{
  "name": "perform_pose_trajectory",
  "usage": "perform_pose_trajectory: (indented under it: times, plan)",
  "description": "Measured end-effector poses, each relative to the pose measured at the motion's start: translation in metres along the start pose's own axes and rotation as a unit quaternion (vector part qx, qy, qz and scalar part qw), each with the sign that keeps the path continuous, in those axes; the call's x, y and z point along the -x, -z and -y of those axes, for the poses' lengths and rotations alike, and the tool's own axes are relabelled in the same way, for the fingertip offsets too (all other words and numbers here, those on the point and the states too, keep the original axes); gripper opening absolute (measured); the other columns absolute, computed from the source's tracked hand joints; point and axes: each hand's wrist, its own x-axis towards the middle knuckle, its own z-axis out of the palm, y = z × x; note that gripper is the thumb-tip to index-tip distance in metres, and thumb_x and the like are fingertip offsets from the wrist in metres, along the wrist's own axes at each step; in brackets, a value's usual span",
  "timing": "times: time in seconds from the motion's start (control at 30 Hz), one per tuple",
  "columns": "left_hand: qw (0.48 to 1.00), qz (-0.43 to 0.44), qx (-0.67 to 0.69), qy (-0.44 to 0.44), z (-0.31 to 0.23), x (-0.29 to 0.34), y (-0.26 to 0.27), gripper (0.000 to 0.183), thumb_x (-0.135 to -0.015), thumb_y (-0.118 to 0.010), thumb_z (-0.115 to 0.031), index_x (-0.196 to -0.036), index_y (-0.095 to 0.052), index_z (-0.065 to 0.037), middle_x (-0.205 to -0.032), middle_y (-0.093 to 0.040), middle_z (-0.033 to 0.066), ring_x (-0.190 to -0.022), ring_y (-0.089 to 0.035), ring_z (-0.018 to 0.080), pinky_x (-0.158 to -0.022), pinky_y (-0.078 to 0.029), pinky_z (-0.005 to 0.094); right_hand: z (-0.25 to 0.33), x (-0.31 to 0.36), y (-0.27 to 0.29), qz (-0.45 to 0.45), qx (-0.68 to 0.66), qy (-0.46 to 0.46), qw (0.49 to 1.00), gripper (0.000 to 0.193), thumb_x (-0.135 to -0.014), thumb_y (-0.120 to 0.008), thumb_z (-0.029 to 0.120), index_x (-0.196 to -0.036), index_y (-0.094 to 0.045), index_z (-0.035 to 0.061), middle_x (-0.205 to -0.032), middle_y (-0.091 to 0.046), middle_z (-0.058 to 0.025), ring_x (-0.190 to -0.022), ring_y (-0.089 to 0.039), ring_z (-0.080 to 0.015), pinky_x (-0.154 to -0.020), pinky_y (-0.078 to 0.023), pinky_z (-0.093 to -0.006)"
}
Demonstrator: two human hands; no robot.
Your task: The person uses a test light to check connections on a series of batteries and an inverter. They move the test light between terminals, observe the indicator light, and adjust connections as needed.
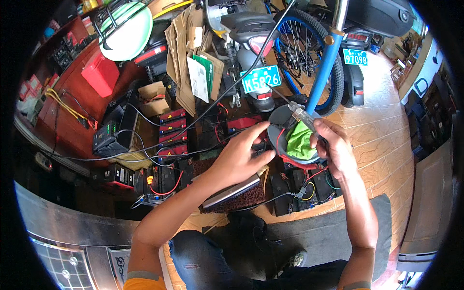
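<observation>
Round grey housing [282,121], green cloth [299,140] inside: left hand [239,157] pinches its rim, right hand [333,145] grips the far edge. Red wires [279,137] could snag, I'd say.

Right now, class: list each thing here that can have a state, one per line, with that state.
Left hand: gripping the round grey housing's rim.
Right hand: holding a clear-handled tool.
Tool: tip at the housing.
Housing: open, green cloth inside.
Charger: lights on, cables plugged.
Batteries: wired together.

Bright daylight from the right, dimmer left, sharp centre, fisheye-bent dark rim
</observation>
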Motion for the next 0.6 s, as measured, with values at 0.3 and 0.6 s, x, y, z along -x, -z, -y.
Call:
perform_pose_trajectory:
  times: [0.3, 0.6]
  plan:
    - [0.956, 0.123, -0.26, 0.062, 0.057, 0.08, 0.029, 0.1, -0.082, -0.085, -0.045, -0.159, -0.037, -0.002, -0.163, -0.033, 0.0264, -0.148, -0.037, 0.0464, -0.122, -0.032, 0.0517, -0.109, -0.105, 0.006, -0.204, 0.165, 0.228, 0.938, 0.039, -0.107, -0.057, 0.029, -0.136, -0.063, 0.0022, -0.08, -0.064, -0.0068, -0.062, -0.057, -0.0147, -0.057, -0.046, -0.0325]
    - [0.945, 0.138, -0.267, 0.128, 0.061, 0.108, 0.04, 0.103, -0.08, -0.087, -0.046, -0.16, -0.038, -0.004, -0.164, -0.033, 0.0268, -0.149, -0.036, 0.0469, -0.123, -0.032, 0.0522, -0.245, -0.108, 0.025, -0.075, 0.678, 0.153, 0.715, 0.054, -0.098, -0.066, 0.031, -0.151, -0.054, 0.0308, -0.112, -0.068, -0.0188, -0.091, -0.074, -0.0396, -0.076, -0.059, -0.0551]
